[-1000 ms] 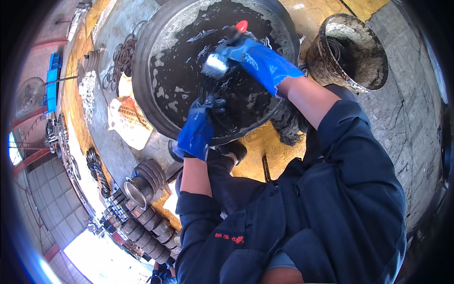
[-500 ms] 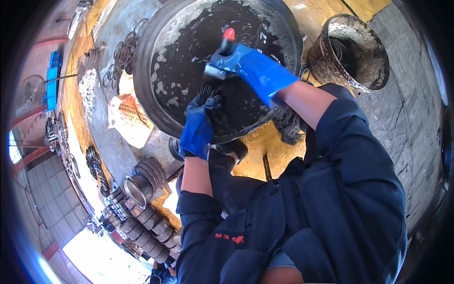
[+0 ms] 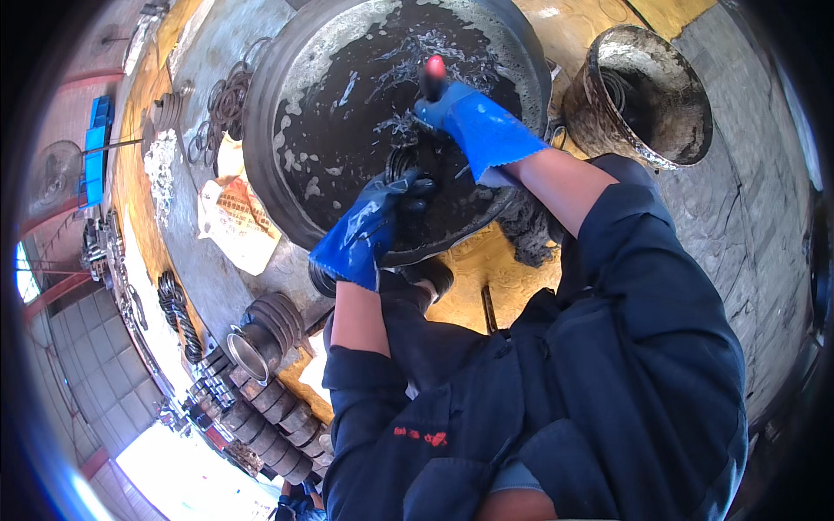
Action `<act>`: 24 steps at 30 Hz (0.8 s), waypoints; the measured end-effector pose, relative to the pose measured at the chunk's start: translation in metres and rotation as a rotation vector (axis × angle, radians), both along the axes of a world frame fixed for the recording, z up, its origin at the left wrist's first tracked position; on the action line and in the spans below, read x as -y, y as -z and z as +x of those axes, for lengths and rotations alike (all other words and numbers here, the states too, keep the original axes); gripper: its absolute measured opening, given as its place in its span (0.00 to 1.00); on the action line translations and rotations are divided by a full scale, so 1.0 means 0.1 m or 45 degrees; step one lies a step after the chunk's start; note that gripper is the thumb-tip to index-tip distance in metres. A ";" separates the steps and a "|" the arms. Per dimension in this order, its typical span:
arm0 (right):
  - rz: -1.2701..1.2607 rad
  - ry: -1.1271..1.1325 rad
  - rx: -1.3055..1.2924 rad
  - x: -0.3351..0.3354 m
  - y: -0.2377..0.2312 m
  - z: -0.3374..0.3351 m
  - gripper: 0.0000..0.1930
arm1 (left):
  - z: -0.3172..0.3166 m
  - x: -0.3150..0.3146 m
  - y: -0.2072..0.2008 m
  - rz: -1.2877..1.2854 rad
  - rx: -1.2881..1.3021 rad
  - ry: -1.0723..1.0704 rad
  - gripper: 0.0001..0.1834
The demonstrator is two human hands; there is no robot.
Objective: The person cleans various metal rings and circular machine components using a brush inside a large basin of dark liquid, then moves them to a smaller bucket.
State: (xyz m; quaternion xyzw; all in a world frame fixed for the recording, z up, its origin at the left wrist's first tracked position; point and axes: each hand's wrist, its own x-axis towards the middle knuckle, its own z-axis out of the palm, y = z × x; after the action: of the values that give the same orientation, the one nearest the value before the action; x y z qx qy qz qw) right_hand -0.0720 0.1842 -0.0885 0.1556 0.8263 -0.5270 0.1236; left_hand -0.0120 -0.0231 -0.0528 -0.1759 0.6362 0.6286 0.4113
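Both my hands wear blue rubber gloves over a wide round tub [image 3: 261, 165] of dark, foamy liquid. My left hand [image 3: 369, 213] is closed round a dark ribbed metal part [image 3: 400, 162] near the tub's near side; its lower end is hidden by the glove. My right hand [image 3: 447, 108] grips a brush by its dark handle with a red end [image 3: 434, 68]. The brush head points down toward the ribbed part and is smeared and partly hidden. Splashes fly over the liquid beyond the hands.
A crusted metal bucket [image 3: 638, 95] stands right of the tub, with rings inside. On the left lie dark metal rings [image 3: 228, 104] and a torn sack [image 3: 239, 221]. Ribbed cylinders [image 3: 261, 339] and rows of round metal blocks [image 3: 269, 412] stand at the lower left.
My right hand has moved slightly right with the brush, and splashes have spread over the liquid. My left hand has turned a little, tilting the ribbed part.
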 end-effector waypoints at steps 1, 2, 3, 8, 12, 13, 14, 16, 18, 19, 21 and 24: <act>-0.028 0.064 0.012 -0.13 0.10 -0.10 0.25 | -0.02 -0.15 -0.01 0.013 -0.025 0.004 0.14; -0.038 0.161 0.031 -0.42 0.33 -0.25 0.25 | -0.04 -0.43 0.01 0.045 -0.040 0.040 0.14; -0.057 0.242 0.046 -0.64 0.45 -0.32 0.24 | -0.05 -0.63 0.02 0.069 -0.057 0.060 0.14; 0.030 0.136 -0.008 -0.55 0.03 -0.43 0.21 | 0.07 -0.32 0.16 0.110 -0.371 -0.057 0.15; 0.060 0.133 0.017 -0.45 -0.05 -0.28 0.22 | 0.05 -0.22 0.01 0.270 -0.246 -0.122 0.13; -0.123 0.105 0.046 -0.38 -0.09 -0.24 0.22 | 0.04 -0.17 0.02 0.347 -0.233 -0.174 0.12; -0.306 0.077 0.076 -0.29 -0.14 -0.20 0.21 | 0.06 -0.11 0.02 0.154 -0.245 -0.196 0.11; -0.565 -0.090 0.028 -0.32 -0.14 -0.15 0.21 | 0.08 -0.14 -0.04 -0.021 -0.351 -0.127 0.11; -0.691 -0.364 -0.024 -0.01 -0.23 0.00 0.20 | 0.19 0.06 -0.09 -0.183 -0.630 0.030 0.11; -0.688 -0.449 -0.017 0.09 -0.35 0.07 0.19 | 0.24 0.09 -0.14 -0.247 -0.746 0.090 0.11; -0.484 -0.463 0.023 0.19 -0.10 0.07 0.20 | 0.24 0.00 -0.13 -0.300 -0.852 0.177 0.11; -0.133 -0.217 -0.059 0.20 0.01 0.03 0.19 | 0.22 0.04 -0.08 -0.177 -0.672 -0.012 0.11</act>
State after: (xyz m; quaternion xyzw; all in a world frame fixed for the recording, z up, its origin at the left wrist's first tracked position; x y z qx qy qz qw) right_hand -0.0693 0.1638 -0.0896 0.0658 0.8106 -0.5604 0.1568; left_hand 0.0103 -0.0270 -0.0444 -0.0368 0.7622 0.6094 0.2151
